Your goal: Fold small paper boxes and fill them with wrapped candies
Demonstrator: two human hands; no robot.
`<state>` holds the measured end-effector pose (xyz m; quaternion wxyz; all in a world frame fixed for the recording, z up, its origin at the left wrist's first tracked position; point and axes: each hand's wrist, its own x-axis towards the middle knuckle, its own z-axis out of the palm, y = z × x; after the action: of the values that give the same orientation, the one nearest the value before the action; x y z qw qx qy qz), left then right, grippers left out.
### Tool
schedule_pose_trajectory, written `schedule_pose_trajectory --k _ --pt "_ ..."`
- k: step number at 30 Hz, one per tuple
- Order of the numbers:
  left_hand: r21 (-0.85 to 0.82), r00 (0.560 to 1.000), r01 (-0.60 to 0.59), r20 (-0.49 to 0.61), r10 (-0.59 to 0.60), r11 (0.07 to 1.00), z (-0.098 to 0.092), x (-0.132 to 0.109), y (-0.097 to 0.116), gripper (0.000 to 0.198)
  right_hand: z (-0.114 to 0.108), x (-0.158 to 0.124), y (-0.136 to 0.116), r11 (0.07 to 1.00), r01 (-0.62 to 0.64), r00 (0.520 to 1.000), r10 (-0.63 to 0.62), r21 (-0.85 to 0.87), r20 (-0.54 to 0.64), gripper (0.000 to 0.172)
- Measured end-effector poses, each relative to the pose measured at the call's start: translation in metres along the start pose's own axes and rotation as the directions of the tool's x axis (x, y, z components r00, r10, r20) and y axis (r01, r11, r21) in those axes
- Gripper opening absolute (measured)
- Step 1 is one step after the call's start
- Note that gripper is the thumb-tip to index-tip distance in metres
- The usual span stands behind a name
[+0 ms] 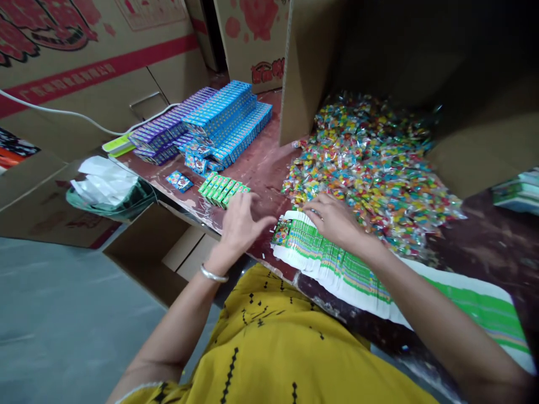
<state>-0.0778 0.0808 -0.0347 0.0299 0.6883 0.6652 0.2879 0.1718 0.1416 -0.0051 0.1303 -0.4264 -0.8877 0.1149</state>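
My left hand [242, 224] is at the near end of a row of small green boxes [222, 189], thumb stretched away from the fingers. Its fingertips touch or nearly touch the last box. My right hand [330, 219] is at the near edge of a heap of small clear packets of colourful candy [370, 163]. Its fingers are curled together, and anything between them is hidden. Below that hand lies a long fanned row of flat green-and-white printed cartons [337, 266], with a picture panel showing at its left end.
Stacks of blue boxes [227, 118] and purple boxes [168, 126] stand at the back left. A loose blue packet [179, 181] lies near the table edge. A large open carton [301, 73] surrounds the candy heap. Below the edge are an open cardboard box [147, 247] and a green-rimmed bin [112, 207].
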Motion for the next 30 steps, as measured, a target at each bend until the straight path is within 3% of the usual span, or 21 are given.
schedule_pose_trajectory --k 2,5,8,12,14,16,17,19,21,23,26,28,30 --pt "-0.066 0.984 -0.068 0.158 0.078 0.995 0.003 -0.014 0.010 0.071 0.010 0.014 -0.003 0.998 0.020 0.999 -0.019 -0.052 0.034 0.030" --pt "-0.033 0.957 -0.078 0.278 0.084 0.996 0.009 -0.027 0.016 0.077 0.023 0.032 -0.008 0.994 0.043 0.996 -0.034 -0.102 0.085 0.033" --pt "-0.026 0.952 -0.055 0.302 0.060 0.998 0.014 -0.030 0.017 0.072 0.028 0.039 -0.013 0.994 0.069 0.993 -0.060 -0.089 0.102 0.033" --pt "-0.069 0.955 -0.031 0.292 0.050 0.997 0.015 -0.030 0.017 0.071 0.024 0.036 -0.014 0.993 0.117 0.993 -0.117 -0.024 0.026 0.028" --pt "-0.125 0.962 0.006 0.272 0.028 0.992 0.013 -0.030 0.018 0.066 0.020 0.032 -0.012 0.988 0.122 0.992 -0.118 0.100 -0.045 0.023" --pt "-0.280 0.969 0.102 0.246 -0.031 0.954 0.007 -0.028 0.018 0.056 0.014 0.028 -0.012 0.939 0.066 0.995 -0.037 0.337 -0.091 0.020" --pt "-0.403 0.963 0.173 0.261 -0.069 0.899 0.004 -0.027 0.018 0.050 0.011 0.025 -0.012 0.882 0.019 0.997 0.021 0.471 -0.080 0.021" --pt "-0.654 0.926 0.330 0.364 -0.100 0.681 -0.004 -0.024 0.019 0.041 0.002 0.019 -0.014 0.727 -0.070 0.995 0.101 0.683 -0.006 0.023" --pt "-0.792 0.865 0.475 0.501 -0.036 0.385 -0.011 -0.022 0.020 0.037 -0.006 0.012 -0.018 0.606 -0.111 0.991 0.124 0.787 0.045 0.025" --pt "-0.793 0.788 0.594 0.607 0.101 0.134 -0.015 -0.021 0.024 0.037 -0.012 0.006 -0.024 0.556 -0.107 0.990 0.133 0.824 0.039 0.023" --pt "-0.699 0.685 0.709 0.654 0.320 -0.089 -0.013 -0.024 0.031 0.047 -0.017 -0.005 -0.033 0.567 -0.079 0.989 0.150 0.820 -0.009 0.019" --pt "-0.686 0.687 0.711 0.629 0.363 -0.157 -0.011 -0.026 0.037 0.058 -0.020 -0.013 -0.037 0.642 -0.022 0.980 0.164 0.766 -0.109 0.020" --pt "-0.707 0.722 0.681 0.608 0.329 -0.188 -0.009 -0.026 0.042 0.063 -0.024 -0.023 -0.041 0.777 0.055 0.955 0.144 0.628 -0.261 0.029"
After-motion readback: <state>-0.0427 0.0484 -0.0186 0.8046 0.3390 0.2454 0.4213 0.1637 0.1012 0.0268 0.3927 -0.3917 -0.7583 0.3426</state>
